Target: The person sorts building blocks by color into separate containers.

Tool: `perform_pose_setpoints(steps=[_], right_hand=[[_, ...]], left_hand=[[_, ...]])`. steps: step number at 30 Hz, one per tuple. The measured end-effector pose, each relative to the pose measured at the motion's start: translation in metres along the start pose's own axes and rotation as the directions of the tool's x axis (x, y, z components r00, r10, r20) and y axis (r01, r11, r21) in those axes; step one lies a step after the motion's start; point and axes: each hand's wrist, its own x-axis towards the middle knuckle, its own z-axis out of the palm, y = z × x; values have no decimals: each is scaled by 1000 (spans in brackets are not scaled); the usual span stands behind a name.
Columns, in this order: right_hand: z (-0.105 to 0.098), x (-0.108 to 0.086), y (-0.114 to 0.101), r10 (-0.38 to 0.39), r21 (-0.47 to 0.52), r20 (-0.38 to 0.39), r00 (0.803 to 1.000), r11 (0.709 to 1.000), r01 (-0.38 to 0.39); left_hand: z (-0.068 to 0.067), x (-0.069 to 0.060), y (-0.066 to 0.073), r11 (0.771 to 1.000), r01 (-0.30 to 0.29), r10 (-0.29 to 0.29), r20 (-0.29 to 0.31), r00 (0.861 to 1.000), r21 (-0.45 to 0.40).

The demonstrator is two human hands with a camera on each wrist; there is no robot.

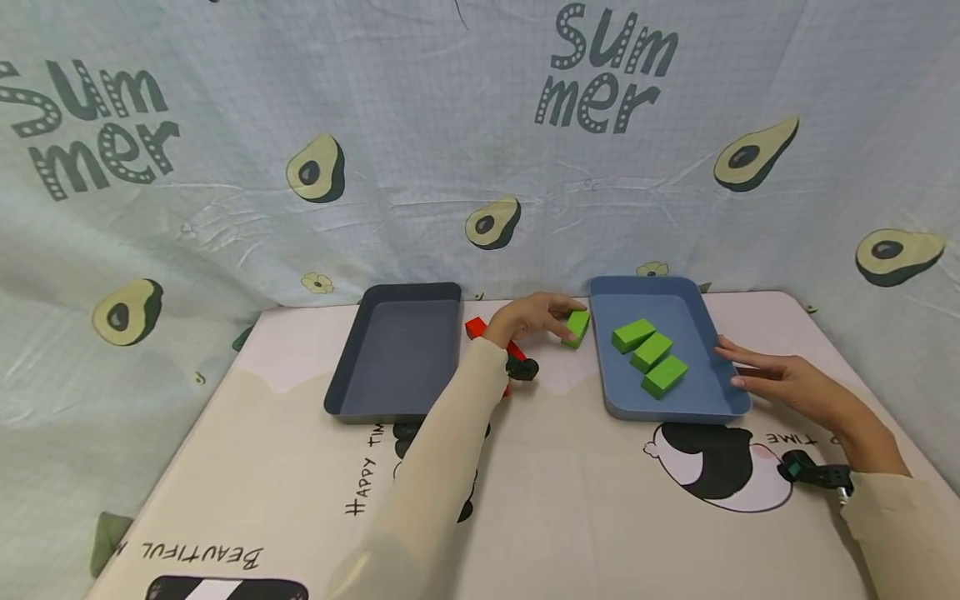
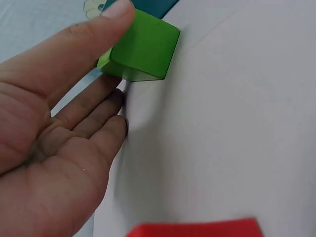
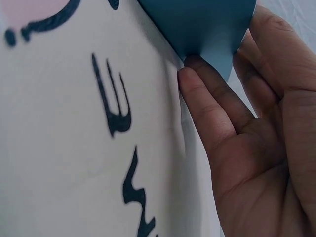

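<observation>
In the head view the left hand (image 1: pixel 534 317) pinches a green block (image 1: pixel 576 328) between thumb and fingers, just left of the blue tray (image 1: pixel 720 402). The left wrist view shows the thumb of the left hand (image 2: pixel 64 118) against that green block (image 2: pixel 145 47). Three green blocks (image 1: pixel 652 352) lie in the blue tray. The right hand (image 1: pixel 798 387) rests its fingers on the tray's right side; in the right wrist view, fingertips of the right hand (image 3: pixel 247 128) touch the blue tray wall (image 3: pixel 207 29).
A dark grey tray (image 1: pixel 397 358) stands to the left. Red blocks (image 1: pixel 476 327) lie between the trays, partly hidden under the left wrist; one red block (image 2: pixel 197 229) shows at the lower edge of the left wrist view. A printed cloth (image 1: pixel 420 167) hangs behind the table.
</observation>
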Motion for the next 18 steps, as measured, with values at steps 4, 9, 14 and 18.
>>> perform_pose_setpoints(steps=[4,9,14,18], right_hand=[[1,0,0,4,-7,-7,1000,1000,-4],[1,-1,0,18,-8,-6,1000,1000,-18],[1,-1,0,14,-7,-8,1000,1000,-14],[1,-1,0,-9,0,-4,1000,1000,9]], left_hand=[[2,0,-1,1000,3,-3,-23,1000,6],[3,0,-1,999,-3,3,-13,1000,40],[3,0,1,994,-8,9,-12,1000,107],[2,0,2,993,18,-15,-19,1000,120]])
